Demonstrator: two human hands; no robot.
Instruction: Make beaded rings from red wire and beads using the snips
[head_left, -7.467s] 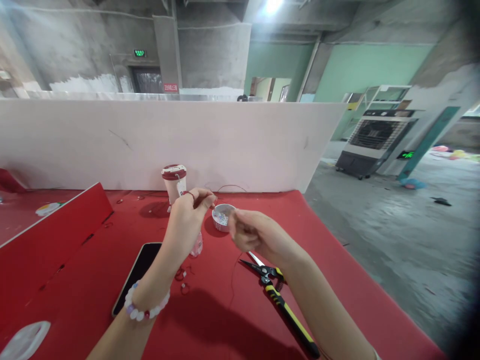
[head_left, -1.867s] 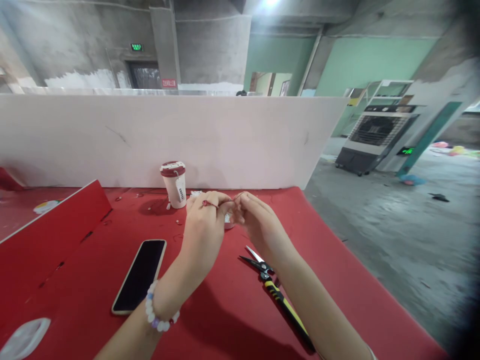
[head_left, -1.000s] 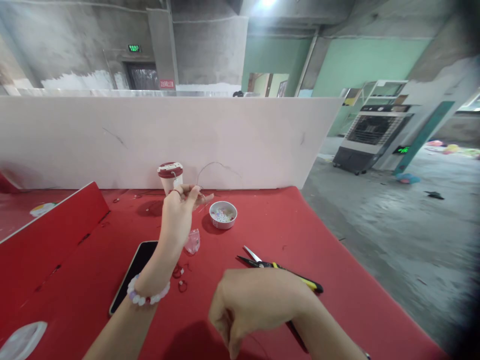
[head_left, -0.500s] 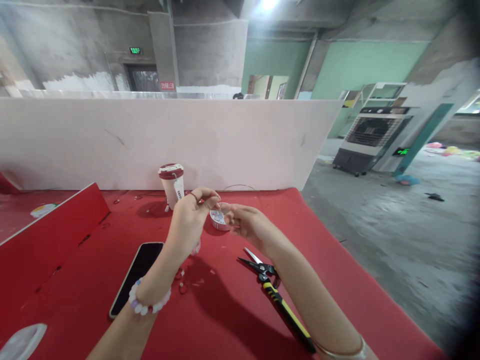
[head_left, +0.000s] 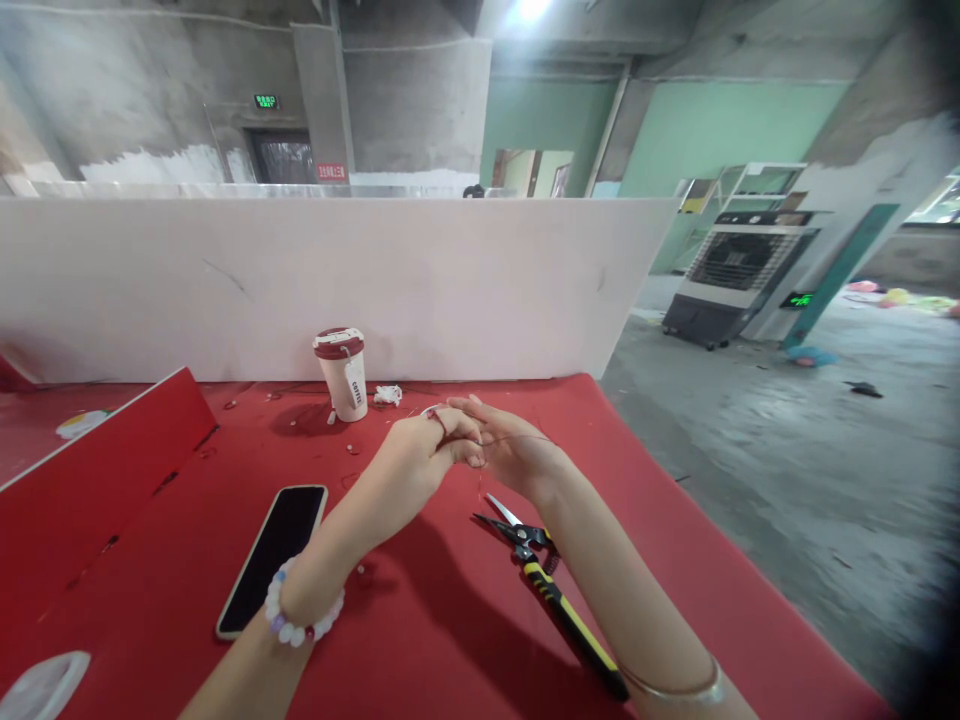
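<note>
My left hand (head_left: 424, 450) is closed in a pinch on a thin dark cord (head_left: 521, 436), its fingertips touching my right hand (head_left: 521, 455). The cord runs over the right palm, and a fine reddish end hangs beneath the fingers. My right hand is turned palm up with its fingers stretched out, partly hidden behind the left. Just below lie pruning shears (head_left: 551, 590) with black and yellow handles, blades apart. Behind the hands, only a sliver of a small white basket's rim (head_left: 431, 409) shows.
A coffee cup (head_left: 345, 385) with a red lid stands toward the back, beside a crumpled white scrap (head_left: 388, 395). A phone (head_left: 274, 560) lies at left. A red divider (head_left: 112, 490) and a white panel (head_left: 420, 290) bound the red table (head_left: 450, 640).
My left hand has moved right and slightly down onto my right hand, whose palm has turned up. The small basket, visible before, is now mostly covered, while the crumpled scrap shows.
</note>
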